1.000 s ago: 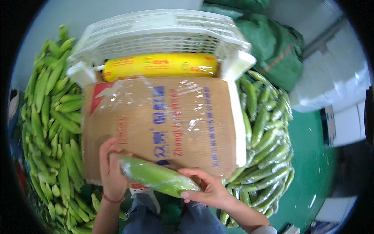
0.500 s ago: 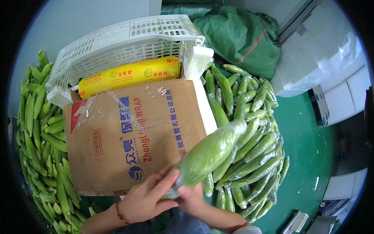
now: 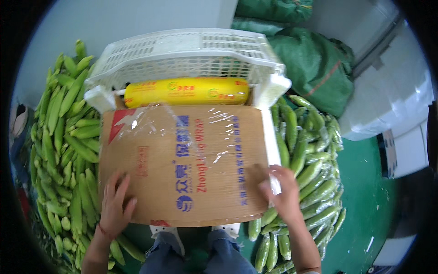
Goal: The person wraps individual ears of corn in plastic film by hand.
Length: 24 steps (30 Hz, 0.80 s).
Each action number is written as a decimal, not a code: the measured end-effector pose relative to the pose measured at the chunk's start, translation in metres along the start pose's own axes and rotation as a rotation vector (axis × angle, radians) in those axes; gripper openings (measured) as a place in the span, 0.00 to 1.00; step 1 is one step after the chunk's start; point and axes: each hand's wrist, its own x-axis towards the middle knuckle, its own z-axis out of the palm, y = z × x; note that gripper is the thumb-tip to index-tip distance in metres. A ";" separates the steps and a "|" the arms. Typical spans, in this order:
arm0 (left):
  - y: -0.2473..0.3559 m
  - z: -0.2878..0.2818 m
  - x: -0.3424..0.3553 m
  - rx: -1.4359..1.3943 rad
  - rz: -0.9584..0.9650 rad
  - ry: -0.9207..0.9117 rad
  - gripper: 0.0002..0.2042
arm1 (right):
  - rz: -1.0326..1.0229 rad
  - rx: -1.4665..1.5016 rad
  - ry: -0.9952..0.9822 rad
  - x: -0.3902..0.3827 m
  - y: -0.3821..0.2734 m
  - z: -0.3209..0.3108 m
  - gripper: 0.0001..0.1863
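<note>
A brown cardboard box [image 3: 214, 164] lies flat in front of me, strips of clear film clinging to its top. My left hand [image 3: 116, 205] is at the box's near left corner, open, its fingers apart and holding nothing. Over the box's right edge is my right hand [image 3: 284, 189], slightly blurred, open and with nothing gripped in it. Beyond the box, a yellow roll of cling film [image 3: 187, 91] sits in a white plastic crate [image 3: 191, 41]. Film-wrapped green vegetables [image 3: 319, 192], which look like ears of corn in husks, are piled beside my right hand.
Unwrapped green ears [image 3: 68, 150] form a large heap along the left. Green woven sacks [image 3: 315, 68] stand at the back right, next to a pale film-covered stack [image 3: 392, 86]. My shoes [image 3: 169, 237] are below the box on the green floor [image 3: 360, 214].
The wrapped ear that both hands held over the box is out of them. My hands have parted, the left to the box's left side and the right to its right edge. The view has shifted.
</note>
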 end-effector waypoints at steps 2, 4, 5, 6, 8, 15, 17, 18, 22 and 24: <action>-0.025 0.017 0.038 0.031 0.053 0.101 0.31 | -0.187 -0.132 -0.105 0.017 -0.036 0.027 0.25; -0.030 0.005 0.084 0.037 0.125 0.175 0.28 | -0.153 -0.186 -0.091 0.047 -0.037 0.053 0.23; -0.040 0.008 0.105 0.092 0.167 0.233 0.24 | -0.122 -0.195 -0.027 0.066 -0.043 0.060 0.17; -0.051 0.013 0.123 0.145 0.210 0.290 0.20 | -0.173 -0.159 -0.018 0.084 -0.042 0.068 0.14; -0.079 0.009 0.161 0.065 0.381 0.318 0.13 | -0.392 -0.065 -0.012 0.110 -0.043 0.084 0.07; -0.074 -0.033 0.102 -0.320 0.055 0.265 0.03 | 0.118 0.134 -0.142 0.032 -0.039 0.022 0.09; -0.082 -0.024 0.081 -0.228 0.215 0.240 0.02 | -0.137 -0.036 -0.174 0.028 -0.043 0.043 0.15; -0.080 -0.024 0.074 -0.190 0.276 0.241 0.02 | -0.176 -0.153 -0.195 0.040 -0.059 0.052 0.24; -0.069 -0.030 0.071 -0.188 0.317 0.322 0.03 | -0.260 -0.193 -0.094 0.091 -0.068 0.094 0.21; -0.058 -0.041 0.080 -0.223 0.328 0.391 0.02 | -0.341 -0.215 -0.046 0.114 -0.060 0.103 0.18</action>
